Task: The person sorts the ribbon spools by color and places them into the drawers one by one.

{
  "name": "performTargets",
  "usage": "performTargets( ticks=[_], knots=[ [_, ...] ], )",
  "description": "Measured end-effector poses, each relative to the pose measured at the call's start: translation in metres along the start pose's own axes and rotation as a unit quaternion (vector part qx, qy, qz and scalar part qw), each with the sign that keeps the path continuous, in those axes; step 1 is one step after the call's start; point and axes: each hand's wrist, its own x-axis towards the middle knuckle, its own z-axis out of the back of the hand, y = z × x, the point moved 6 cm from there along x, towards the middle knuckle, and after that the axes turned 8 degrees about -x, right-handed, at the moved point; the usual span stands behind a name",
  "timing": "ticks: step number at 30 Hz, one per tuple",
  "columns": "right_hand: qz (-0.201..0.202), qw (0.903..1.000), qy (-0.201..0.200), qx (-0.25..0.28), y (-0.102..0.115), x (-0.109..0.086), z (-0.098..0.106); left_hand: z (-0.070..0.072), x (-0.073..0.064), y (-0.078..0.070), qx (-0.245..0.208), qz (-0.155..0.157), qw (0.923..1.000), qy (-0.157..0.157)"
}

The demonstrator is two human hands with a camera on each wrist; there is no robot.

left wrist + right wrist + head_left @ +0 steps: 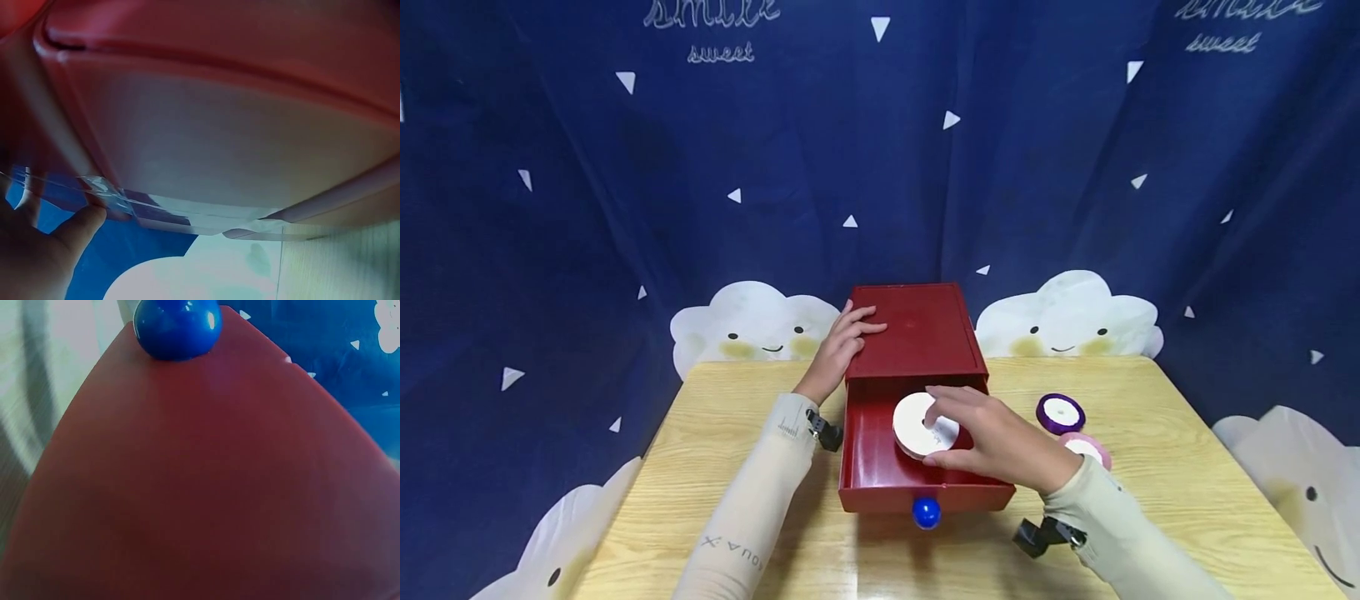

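A red box [917, 329] with its drawer [880, 467] pulled out stands in the middle of the table. My left hand [841, 346] rests on the box's left top edge, its fingers spread over the lid; the left wrist view catches its thumb [81, 228] beside the box wall. Inside the drawer, my right hand [992, 433] holds a roll of white ribbon [912, 429] between thumb and fingers. A blue ball knob [927, 513] sits on the drawer front, also close up in the right wrist view, where the right hand is out of sight.
Right of the box, a purple ribbon roll [1061, 413] and a pink ribbon roll [1093, 450] lie on the wooden table [1165, 500], partly hidden by my right arm. A dark blue curtain [880, 150] with cloud prints hangs behind the table.
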Motion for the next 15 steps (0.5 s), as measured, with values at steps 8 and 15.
performTargets(
  ticks=[8,15],
  knots=[
    [0.015,0.9993,0.028,-0.019,0.006,0.011,-0.010,0.001,-0.006,-0.033,-0.015,0.015,0.9997,0.007],
    [0.007,0.9987,0.041,-0.030,0.004,0.014,-0.014,-0.003,-0.005,-0.039,-0.018,0.021,0.9996,0.011]
  ],
)
